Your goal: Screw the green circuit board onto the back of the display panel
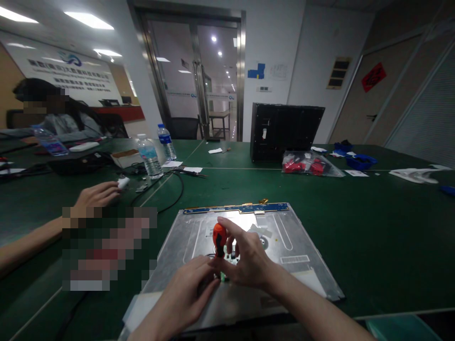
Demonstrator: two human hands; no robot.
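Note:
A flat silver metal panel (284, 237) lies face down on the green table (373, 227), with a blue strip board (241, 208) along its far edge. My right hand (249, 258) is closed round an orange-handled screwdriver (219, 236), held upright over a small green circuit board (223, 275) near the panel's middle. My left hand (188, 293) rests on the panel just left of that board, fingers curled and pressed down beside the screwdriver's tip. What lies under its fingertips is hidden.
Another person's arm and hand (94, 195) reach in from the left towards a small white object (123, 182). Two water bottles (150, 156), black cables (170, 189), a black monitor back (284, 130), a bag of red parts (309, 165) and blue parts (357, 160) stand farther back.

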